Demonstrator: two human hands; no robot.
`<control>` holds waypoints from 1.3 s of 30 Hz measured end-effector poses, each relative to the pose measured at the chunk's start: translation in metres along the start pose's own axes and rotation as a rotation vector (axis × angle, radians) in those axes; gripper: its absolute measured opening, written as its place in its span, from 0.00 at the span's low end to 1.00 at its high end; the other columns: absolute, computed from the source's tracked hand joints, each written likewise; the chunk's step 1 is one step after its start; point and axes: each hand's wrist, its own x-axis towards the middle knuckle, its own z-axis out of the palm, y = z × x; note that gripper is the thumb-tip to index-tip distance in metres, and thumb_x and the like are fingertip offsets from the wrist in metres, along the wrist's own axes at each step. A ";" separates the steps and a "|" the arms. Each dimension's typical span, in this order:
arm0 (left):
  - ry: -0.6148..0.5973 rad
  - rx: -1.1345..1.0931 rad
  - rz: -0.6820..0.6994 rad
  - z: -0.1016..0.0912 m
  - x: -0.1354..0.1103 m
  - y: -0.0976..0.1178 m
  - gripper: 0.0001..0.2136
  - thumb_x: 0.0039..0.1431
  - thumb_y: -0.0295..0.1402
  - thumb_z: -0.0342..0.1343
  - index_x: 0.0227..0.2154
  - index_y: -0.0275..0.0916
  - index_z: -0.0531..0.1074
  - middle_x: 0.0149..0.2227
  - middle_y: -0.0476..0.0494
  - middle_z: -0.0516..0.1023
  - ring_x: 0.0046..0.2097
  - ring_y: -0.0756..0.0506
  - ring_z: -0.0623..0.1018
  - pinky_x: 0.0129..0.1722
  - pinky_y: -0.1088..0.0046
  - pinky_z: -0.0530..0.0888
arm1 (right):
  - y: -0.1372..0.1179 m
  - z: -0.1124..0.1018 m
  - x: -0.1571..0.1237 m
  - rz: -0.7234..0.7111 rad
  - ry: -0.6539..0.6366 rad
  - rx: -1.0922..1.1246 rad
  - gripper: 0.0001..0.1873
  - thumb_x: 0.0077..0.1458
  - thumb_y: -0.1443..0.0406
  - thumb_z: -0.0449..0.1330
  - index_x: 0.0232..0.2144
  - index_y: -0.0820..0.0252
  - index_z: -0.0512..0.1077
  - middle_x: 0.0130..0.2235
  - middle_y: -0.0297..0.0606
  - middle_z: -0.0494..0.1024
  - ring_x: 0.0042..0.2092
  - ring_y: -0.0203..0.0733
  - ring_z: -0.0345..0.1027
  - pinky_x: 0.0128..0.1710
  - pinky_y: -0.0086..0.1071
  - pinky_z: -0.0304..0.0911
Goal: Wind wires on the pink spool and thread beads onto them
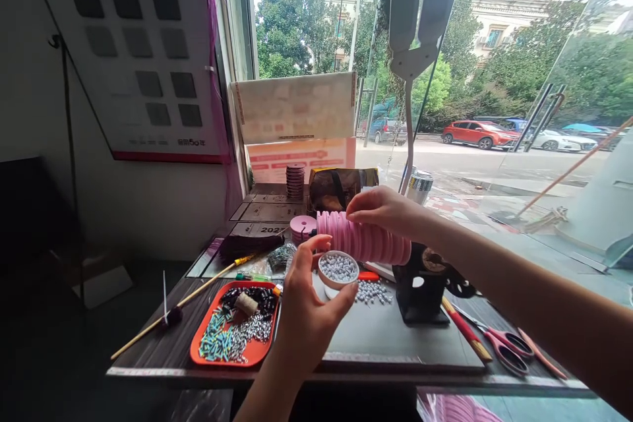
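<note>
My left hand holds a small white round tub between thumb and fingers, tilted a little toward me. Small pale grey beads or round-headed pins fill it. Just behind the tub lies a row of pink grooved spools, set sideways on a black cast stand. My right hand is at the top of these spools, its fingers pinched together; whether anything thin is between them I cannot make out. More grey pieces lie loose on the grey board under the spools.
An orange tray of dark, silver and blue-green small parts stands left, beside a wooden stick. Scissors and a red-handled brush lie right. Behind are a pink spool, a spool stack, a can and window glass.
</note>
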 end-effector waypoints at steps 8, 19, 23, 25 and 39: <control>-0.037 0.027 0.044 0.000 0.000 0.000 0.23 0.48 0.28 0.59 0.48 0.43 0.60 0.48 0.43 0.70 0.46 0.43 0.74 0.47 0.64 0.69 | -0.037 0.030 -0.046 -0.232 -0.151 -0.513 0.02 0.47 0.71 0.60 0.25 0.62 0.73 0.26 0.32 0.72 0.27 0.32 0.60 0.27 0.26 0.51; -0.036 0.034 0.083 0.001 -0.001 0.005 0.23 0.48 0.27 0.59 0.47 0.42 0.60 0.47 0.43 0.71 0.45 0.44 0.74 0.47 0.63 0.69 | -0.034 0.032 -0.039 -0.126 -0.134 -0.350 0.06 0.46 0.72 0.58 0.22 0.64 0.74 0.23 0.32 0.72 0.26 0.30 0.58 0.26 0.26 0.53; -0.038 0.014 0.058 0.003 0.002 0.004 0.23 0.49 0.28 0.59 0.48 0.43 0.60 0.46 0.44 0.71 0.44 0.44 0.75 0.46 0.65 0.70 | -0.028 0.014 -0.034 -0.049 -0.209 -0.050 0.07 0.45 0.64 0.61 0.24 0.64 0.75 0.24 0.34 0.74 0.27 0.32 0.62 0.28 0.27 0.57; -0.043 0.010 0.054 0.004 0.003 0.004 0.22 0.49 0.29 0.59 0.47 0.43 0.60 0.46 0.44 0.71 0.43 0.45 0.75 0.45 0.66 0.70 | -0.023 0.004 -0.030 -0.010 -0.179 0.062 0.08 0.43 0.63 0.62 0.23 0.63 0.75 0.24 0.34 0.74 0.27 0.33 0.63 0.29 0.28 0.58; 0.014 -0.008 0.019 0.007 0.004 0.006 0.23 0.46 0.29 0.60 0.46 0.43 0.62 0.46 0.44 0.70 0.45 0.43 0.74 0.48 0.62 0.68 | 0.001 -0.009 -0.010 0.131 0.079 0.202 0.04 0.40 0.66 0.63 0.21 0.62 0.74 0.21 0.32 0.71 0.24 0.31 0.58 0.25 0.29 0.53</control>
